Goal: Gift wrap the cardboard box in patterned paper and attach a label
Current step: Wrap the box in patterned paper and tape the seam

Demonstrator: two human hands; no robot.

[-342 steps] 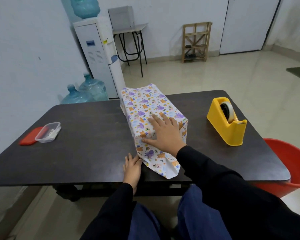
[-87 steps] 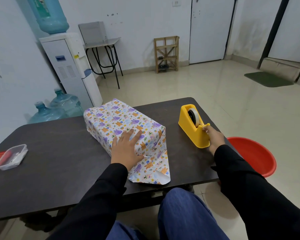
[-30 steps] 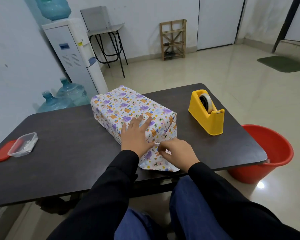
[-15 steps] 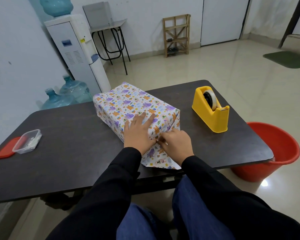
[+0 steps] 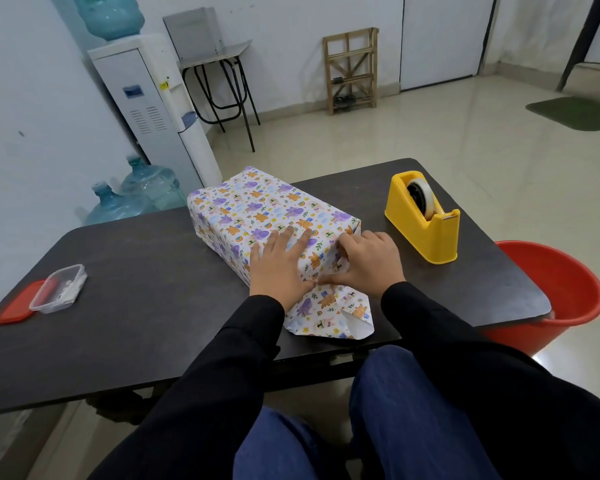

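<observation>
The cardboard box (image 5: 257,206), covered in patterned paper (image 5: 329,315), lies mid-table (image 5: 136,306). Its long axis runs from the near edge slantwise toward the far left corner. The unfinished end faces the person, and a loose flap of paper spreads from it to the near edge. The left hand (image 5: 279,268) lies flat on the top face, fingers straight and spread. The right hand (image 5: 369,263) is just beside it at the end's top right corner, fingers bent over the fold (pinching or only pressing, I cannot tell). The flap lies just below the right hand, the nearer one. Half a second ago that hand sat lower on the end face; earlier it was at the tape dispenser (image 5: 423,223) by the right edge.
</observation>
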